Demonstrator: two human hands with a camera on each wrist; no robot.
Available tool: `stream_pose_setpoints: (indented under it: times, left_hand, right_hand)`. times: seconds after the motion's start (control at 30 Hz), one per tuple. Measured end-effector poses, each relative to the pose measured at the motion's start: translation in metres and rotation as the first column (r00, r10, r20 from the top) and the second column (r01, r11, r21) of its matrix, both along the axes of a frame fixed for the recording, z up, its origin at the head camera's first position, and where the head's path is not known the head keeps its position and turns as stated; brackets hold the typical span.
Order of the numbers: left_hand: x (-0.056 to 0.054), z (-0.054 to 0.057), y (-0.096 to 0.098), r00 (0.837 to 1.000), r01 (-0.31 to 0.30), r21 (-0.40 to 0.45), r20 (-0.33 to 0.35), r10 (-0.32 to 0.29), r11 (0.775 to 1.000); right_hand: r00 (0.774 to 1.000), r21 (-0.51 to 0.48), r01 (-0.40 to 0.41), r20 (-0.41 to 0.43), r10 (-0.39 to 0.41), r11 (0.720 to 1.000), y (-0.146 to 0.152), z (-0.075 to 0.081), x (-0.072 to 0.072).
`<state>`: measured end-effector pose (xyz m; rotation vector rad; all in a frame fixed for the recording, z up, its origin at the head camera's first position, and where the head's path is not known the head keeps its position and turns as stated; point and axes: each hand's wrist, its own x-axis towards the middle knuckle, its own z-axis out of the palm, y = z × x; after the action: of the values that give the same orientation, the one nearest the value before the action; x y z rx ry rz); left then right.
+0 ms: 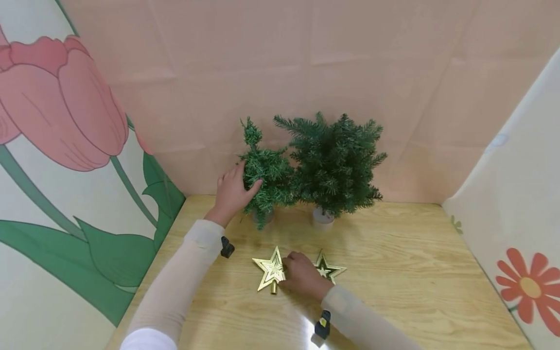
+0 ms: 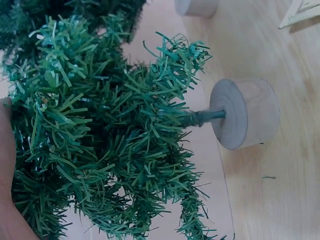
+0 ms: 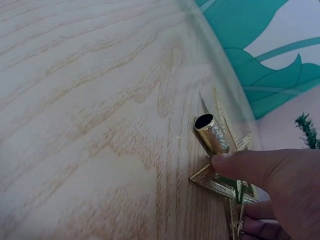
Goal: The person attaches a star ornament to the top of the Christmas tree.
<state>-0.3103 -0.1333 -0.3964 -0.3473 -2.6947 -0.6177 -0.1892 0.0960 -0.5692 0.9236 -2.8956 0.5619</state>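
Observation:
My left hand (image 1: 232, 194) grips the left side of the smaller artificial Christmas tree (image 1: 272, 170), thumb in front of the foliage. In the left wrist view, that tree's round pale base (image 2: 260, 112) stands on the table under a thin stem. Nearer the front, my right hand (image 1: 305, 277) pinches a gold star tree topper (image 1: 268, 267) by its right side. The right wrist view shows my thumb (image 3: 245, 167) against the star beside its hollow tube (image 3: 212, 136). A second gold star topper (image 1: 331, 270) lies to the right, partly hidden behind the right hand.
A bigger, darker tree (image 1: 337, 167) in a pale pot (image 1: 323, 218) stands right beside the smaller one. Behind both hangs a pink cloth (image 1: 245, 63). Flower-printed panels flank the wooden table (image 1: 402, 272) on either side.

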Motion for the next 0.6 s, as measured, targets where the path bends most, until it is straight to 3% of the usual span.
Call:
stream_pose_setpoints:
  times: [0.2,0.6]
  left_hand:
    - [-0.0023,-0.0038,-0.0005,1.0,0.004,0.012,-0.011,-0.004,1.0]
    - [-0.0004,-0.0014,-0.0008,1.0,-0.006,-0.012,0.008,0.006,1.0]
  right_hand:
    - [0.999,-0.03,0.029,0.035,-0.028,0.999,0.0007,0.0001,0.0012]
    - [0.994,-0.155,0.057,0.103,-0.041,0.986,0.0006,0.0047,0.0003]
